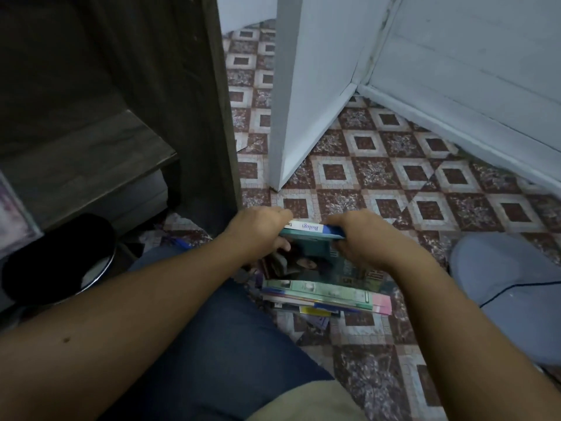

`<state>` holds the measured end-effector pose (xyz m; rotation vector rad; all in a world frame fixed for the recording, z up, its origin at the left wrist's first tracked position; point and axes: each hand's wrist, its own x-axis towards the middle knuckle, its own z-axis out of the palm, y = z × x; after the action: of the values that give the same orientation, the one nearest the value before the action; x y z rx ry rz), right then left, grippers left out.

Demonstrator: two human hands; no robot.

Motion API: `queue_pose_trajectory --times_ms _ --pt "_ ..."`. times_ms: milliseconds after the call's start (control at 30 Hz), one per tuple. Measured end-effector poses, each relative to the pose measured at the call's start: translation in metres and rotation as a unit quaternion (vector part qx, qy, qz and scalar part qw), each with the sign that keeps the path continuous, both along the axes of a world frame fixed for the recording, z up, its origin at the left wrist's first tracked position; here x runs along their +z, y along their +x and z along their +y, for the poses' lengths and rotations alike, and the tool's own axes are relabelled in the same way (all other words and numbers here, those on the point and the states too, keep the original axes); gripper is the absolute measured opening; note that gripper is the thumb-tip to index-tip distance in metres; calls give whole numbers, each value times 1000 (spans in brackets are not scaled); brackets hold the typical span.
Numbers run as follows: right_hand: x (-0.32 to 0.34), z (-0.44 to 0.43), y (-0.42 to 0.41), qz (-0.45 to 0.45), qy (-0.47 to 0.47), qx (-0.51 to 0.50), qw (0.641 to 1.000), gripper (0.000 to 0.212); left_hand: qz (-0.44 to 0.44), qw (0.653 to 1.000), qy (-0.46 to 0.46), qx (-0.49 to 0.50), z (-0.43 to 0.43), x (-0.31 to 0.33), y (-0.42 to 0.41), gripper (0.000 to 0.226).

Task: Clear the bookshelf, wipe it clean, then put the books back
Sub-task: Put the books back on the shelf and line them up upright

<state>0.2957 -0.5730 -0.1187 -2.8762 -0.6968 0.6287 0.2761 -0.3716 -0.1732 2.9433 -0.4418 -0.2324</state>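
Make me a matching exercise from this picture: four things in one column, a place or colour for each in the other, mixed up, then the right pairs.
1. Biologi book
2. book pile
3. bookshelf
4. door

A. white
B. dark wood
C. lying on the tiled floor
D. gripped between the left hand and the right hand

Pairs: 1-D, 2-C, 3-B, 4-A

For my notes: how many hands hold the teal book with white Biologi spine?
2 hold the teal book: left hand at its left end, right hand at its right end.
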Motion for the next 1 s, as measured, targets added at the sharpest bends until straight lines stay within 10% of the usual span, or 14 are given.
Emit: queue_pose_trajectory --times_ms 167,567,1000 --pt "43 38 -17 -76 56 29 995 30 -116 987 -107 -10 54 32 -35 26" --pt "110 216 -53 -249 48 215 943 38 -298 938 65 166 201 137 -138 29" --pt "89 445 -83 -331 214 390 832 52 -376 785 231 435 361 131 -238 35"
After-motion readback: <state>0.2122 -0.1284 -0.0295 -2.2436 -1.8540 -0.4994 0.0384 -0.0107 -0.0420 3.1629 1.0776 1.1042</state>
